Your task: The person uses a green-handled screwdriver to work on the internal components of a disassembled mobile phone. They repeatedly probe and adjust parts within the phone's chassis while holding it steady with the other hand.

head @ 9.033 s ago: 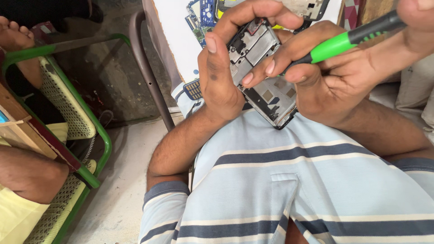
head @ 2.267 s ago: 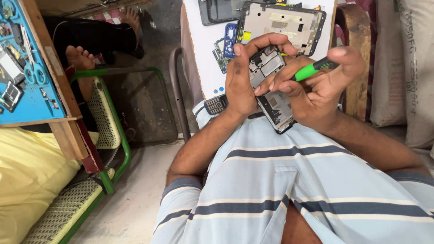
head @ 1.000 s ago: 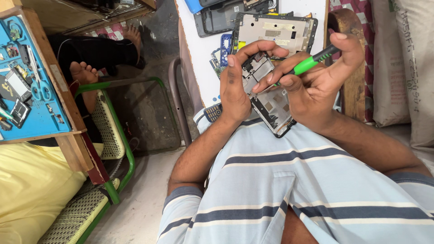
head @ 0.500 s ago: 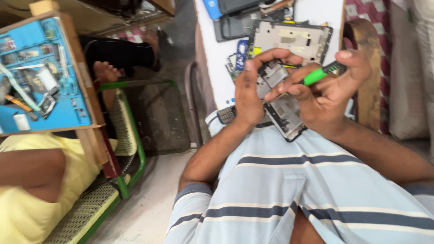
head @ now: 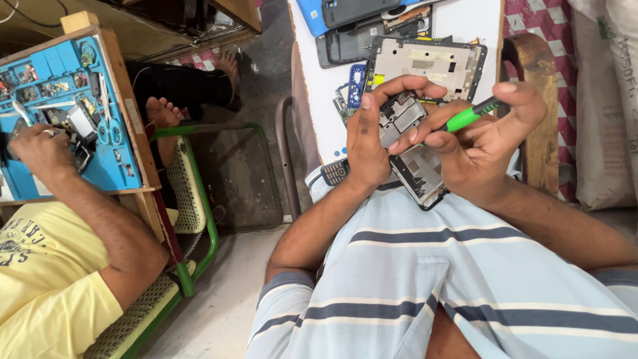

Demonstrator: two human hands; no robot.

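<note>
Held above the striped shirt, the opened phone frame (head: pixel 415 156) sits gripped in the left hand (head: pixel 369 143). The right hand (head: pixel 478 156) pinches a green screwdriver (head: pixel 468 116), its tip apparently on the frame. Beyond, the white counter (head: pixel 319 86) carries more phone parts (head: pixel 425 63).

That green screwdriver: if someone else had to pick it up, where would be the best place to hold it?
Probably the green handle, pinched from the sides. It is the thick part of the screwdriver, slanting up to the right, and the right hand holds it there, tip toward the opened phone in the left hand.
</note>
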